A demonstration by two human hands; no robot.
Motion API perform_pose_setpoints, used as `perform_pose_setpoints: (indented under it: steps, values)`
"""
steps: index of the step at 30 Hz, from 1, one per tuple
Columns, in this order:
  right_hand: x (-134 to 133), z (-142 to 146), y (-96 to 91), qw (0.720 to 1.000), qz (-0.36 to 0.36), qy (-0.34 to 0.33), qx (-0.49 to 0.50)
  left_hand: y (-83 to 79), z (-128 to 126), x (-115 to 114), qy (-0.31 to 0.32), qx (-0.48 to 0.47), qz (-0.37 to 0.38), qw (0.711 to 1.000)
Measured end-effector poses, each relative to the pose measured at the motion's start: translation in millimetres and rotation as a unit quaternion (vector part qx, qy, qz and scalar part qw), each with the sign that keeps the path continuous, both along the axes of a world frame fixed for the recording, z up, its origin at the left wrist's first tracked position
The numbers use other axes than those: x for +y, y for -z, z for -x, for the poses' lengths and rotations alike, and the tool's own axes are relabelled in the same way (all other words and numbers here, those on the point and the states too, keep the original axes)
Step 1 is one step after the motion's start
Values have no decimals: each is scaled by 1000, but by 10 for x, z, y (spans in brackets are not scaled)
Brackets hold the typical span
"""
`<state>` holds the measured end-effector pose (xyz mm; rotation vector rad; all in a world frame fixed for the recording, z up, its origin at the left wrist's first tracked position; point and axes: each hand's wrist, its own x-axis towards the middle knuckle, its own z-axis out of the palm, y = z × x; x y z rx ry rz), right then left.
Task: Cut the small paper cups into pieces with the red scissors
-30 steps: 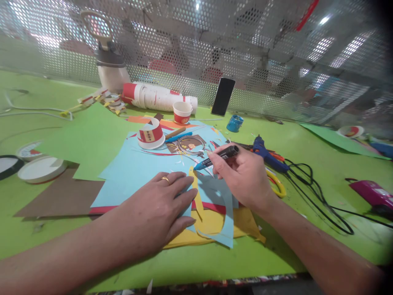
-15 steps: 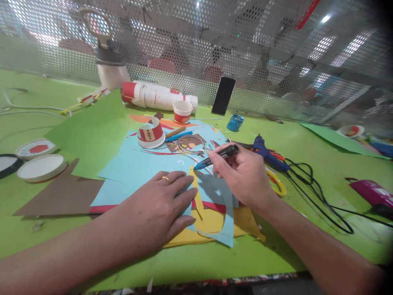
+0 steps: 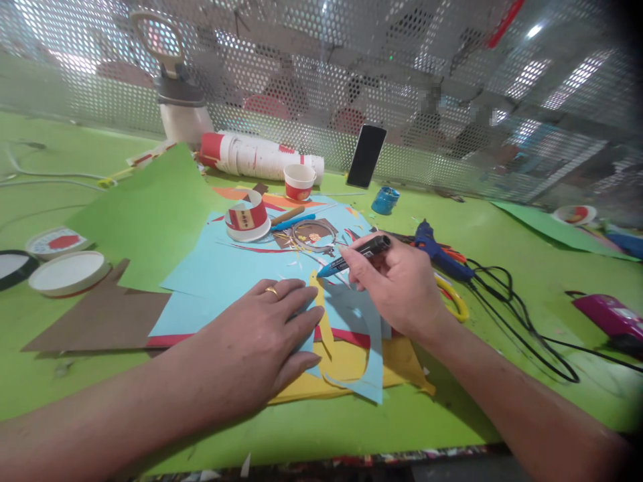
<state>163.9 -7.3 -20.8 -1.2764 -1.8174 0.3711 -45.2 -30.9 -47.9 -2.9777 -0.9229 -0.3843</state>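
Note:
My right hand [image 3: 396, 281] is closed around a marker pen [image 3: 359, 256] with a black barrel and a blue front end. The pen slants down to the left, and its tip meets the top of a narrow yellow paper strip [image 3: 325, 328], close to a small dark dot. My left hand [image 3: 266, 335] lies flat, fingers stretched out, with fingertips on the strip's left edge. Beneath both hands is light blue paper [image 3: 201, 314], cut with a curved opening at its lower right. Yellow sheets [image 3: 396, 365] show below it.
Beyond the hands stand a cut paper cup [image 3: 247, 217], another cup [image 3: 299, 182], a blue jar [image 3: 385, 201] and a propped phone [image 3: 366, 156]. At right are a blue glue gun [image 3: 442, 254] with black cable and yellow-handled scissors [image 3: 455, 299]. White lids [image 3: 69, 274] lie left.
The green paper sheet at the left has shifted slightly. Both hands, the marker pen and the yellow strip stay in practically the same place.

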Motion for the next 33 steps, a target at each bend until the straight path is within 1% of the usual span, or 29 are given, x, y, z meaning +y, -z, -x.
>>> perform_pose_setpoints:
  steps: [5, 10, 12, 15, 18, 20, 24, 29, 33]
  values:
    - [35, -16, -8, 1000, 5, 5, -17, -4, 1, -11, -2, -2, -1, 1000]
    - [92, -50, -39, 998, 43, -30, -17, -5, 1, -14, -1, -5, -3, 1000]
    - [107, -61, -42, 998, 53, -34, -7, -8, 0, -10, 1, -2, -2, 1000]
    - [101, -50, -33, 999, 40, -21, -18, -11, -5, -6, 1, 4, -2, 1000]
    - [73, -13, -28, 999, 17, -7, -50, -7, -6, -10, 1, 7, -7, 1000]
    - [58, 8, -36, 997, -6, -10, -79, 0, -1, -17, 2, 6, -9, 1000]
    - [61, 5, -70, 989, -53, -54, -128, 10, 13, -25, 4, -1, -10, 1000]
    - [105, -38, -115, 984, -29, -121, -130, 15, 15, -10, 4, -3, -15, 1000]
    - [123, -66, -149, 979, -20, -155, -134, 30, 10, 1, 7, -3, -19, 1000]
